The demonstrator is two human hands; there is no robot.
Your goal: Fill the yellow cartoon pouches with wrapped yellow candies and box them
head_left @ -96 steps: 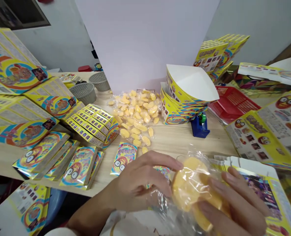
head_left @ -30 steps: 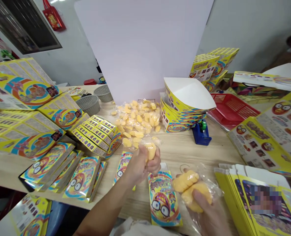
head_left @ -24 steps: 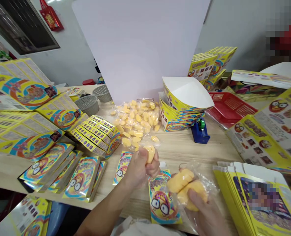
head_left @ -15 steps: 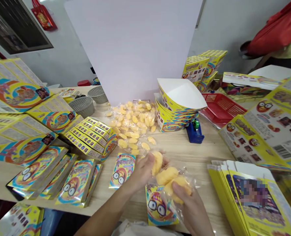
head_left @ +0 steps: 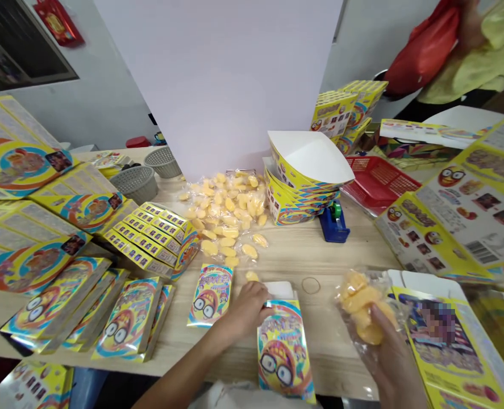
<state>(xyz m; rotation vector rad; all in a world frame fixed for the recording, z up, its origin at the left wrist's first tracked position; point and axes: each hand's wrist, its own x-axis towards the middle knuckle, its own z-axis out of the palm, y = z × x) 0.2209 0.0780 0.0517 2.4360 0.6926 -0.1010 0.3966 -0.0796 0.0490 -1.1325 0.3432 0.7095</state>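
Note:
My right hand (head_left: pixel 394 352) is closed around several yellow, oval, foam-like pieces in clear wrappers (head_left: pixel 365 301), held over the right side of the table. With fingers curled, my left hand (head_left: pixel 249 307) grips the upper left corner of a colourful small box (head_left: pixel 283 346). That box lies face up, a cartoon face with glasses on its front, and its white top flap (head_left: pixel 279 288) stands open. Just beyond the left fingers lies one yellow piece (head_left: pixel 252 276). Another small box (head_left: pixel 210 295) lies left of my left hand.
Wrapped yellow pieces (head_left: pixel 230 204) are heaped at the back. Stacked display trays (head_left: pixel 307 165), a blue tape dispenser (head_left: pixel 334 224) and a red basket (head_left: pixel 379 182) stand behind. Boxes (head_left: pixel 128 318) fill the left; flat cartons (head_left: pixel 452 346) lie right. A rubber band (head_left: pixel 310 285) lies mid-table. Another person (head_left: pixel 460 62) stands back right.
My hands have moved apart: the right has carried the wrapped yellow pieces to the right, while the left has let go of them and come down to the small box.

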